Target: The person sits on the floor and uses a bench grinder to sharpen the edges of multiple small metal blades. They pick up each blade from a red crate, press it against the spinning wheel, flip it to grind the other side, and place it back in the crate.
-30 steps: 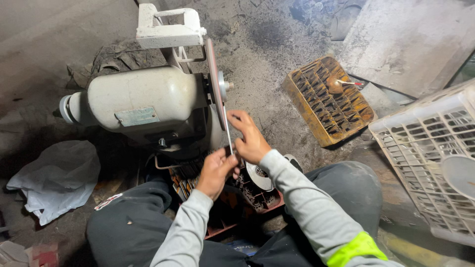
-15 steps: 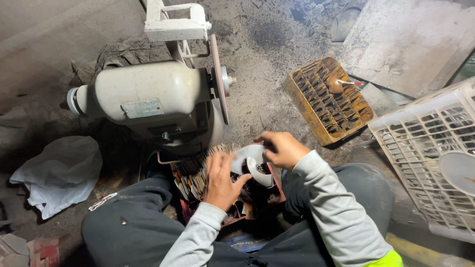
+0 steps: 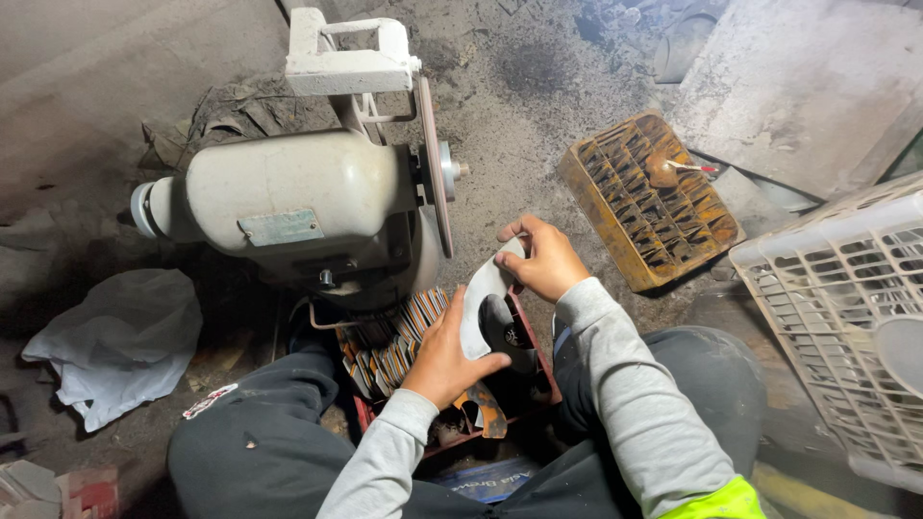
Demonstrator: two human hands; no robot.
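Centrally, a curved grey metal blade [image 3: 478, 293] is held over a red tray [image 3: 524, 384] of similar rusty pieces, just below the bench grinder [image 3: 288, 207] and its thin upright disc [image 3: 433, 163]. Beside it to the right lies an orange rusty grate [image 3: 649, 207] on the dusty floor [image 3: 519, 86], with a white plastic crate [image 3: 846, 317] further right and a crumpled white bag [image 3: 120, 341] to the left. Both hands are clamped on the blade: the left hand [image 3: 444, 356] grips its lower end, thumb across the face, while the right hand [image 3: 543, 258] pinches the upper end with curled fingers. Grey-sleeved forearms angle inward from the knees.
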